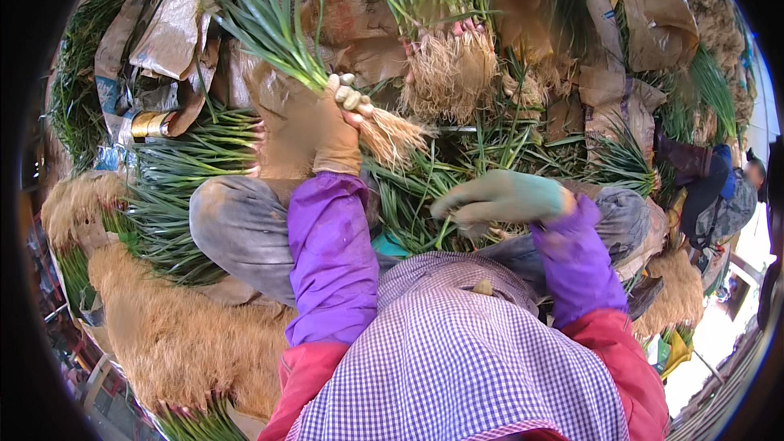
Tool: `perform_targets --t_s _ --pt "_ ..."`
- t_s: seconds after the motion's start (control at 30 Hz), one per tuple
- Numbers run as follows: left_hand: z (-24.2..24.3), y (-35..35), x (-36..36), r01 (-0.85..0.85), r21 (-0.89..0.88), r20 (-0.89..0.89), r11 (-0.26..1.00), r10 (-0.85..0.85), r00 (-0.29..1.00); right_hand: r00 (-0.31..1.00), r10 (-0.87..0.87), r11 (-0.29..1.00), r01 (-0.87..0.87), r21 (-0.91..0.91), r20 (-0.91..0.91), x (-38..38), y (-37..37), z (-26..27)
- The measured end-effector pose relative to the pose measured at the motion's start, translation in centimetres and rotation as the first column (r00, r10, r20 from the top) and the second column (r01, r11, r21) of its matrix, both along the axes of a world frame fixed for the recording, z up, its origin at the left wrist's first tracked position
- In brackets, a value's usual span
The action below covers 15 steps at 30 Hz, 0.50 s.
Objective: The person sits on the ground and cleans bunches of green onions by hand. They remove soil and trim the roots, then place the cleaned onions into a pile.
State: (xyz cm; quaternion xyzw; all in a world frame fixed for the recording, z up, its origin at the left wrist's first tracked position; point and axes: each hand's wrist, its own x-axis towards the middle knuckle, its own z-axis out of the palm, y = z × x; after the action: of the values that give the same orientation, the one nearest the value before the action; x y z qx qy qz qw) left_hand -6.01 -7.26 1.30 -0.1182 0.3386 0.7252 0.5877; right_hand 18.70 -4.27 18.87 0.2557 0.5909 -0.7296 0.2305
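Observation:
My left hand, in a tan glove, grips a bunch of green garlic just below its leaves. The bunch tilts, with green leaves up to the left, pale bulbs by my thumb and straw-coloured roots hanging to the right. My right hand, in a worn greenish glove, is over my lap with thumb and fingers a little apart. I see nothing held in it; its fingertips are blurred. Loose green leaves lie between my knees, under and beside that hand.
Leafy plants are stacked by my left knee, near a golden spool. Rooted bunches lie ahead on woven sacks. A large root-covered pile spreads at lower left. Another person is at the far right.

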Motion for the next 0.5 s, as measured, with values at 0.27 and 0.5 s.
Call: perform_targets --t_s 0.27,0.5 --pt "-0.8 -0.7 -0.2 0.177 0.104 0.296 0.979 -0.2 0.934 0.861 -0.473 0.335 -0.019 0.942 0.185 -14.7 12.6 -10.5" --pt "0.7 -1.1 -0.3 0.216 0.078 0.179 0.973 -0.227 0.957 0.87 -0.484 0.614 0.26 0.745 0.096 -11.7 18.7 -13.4"
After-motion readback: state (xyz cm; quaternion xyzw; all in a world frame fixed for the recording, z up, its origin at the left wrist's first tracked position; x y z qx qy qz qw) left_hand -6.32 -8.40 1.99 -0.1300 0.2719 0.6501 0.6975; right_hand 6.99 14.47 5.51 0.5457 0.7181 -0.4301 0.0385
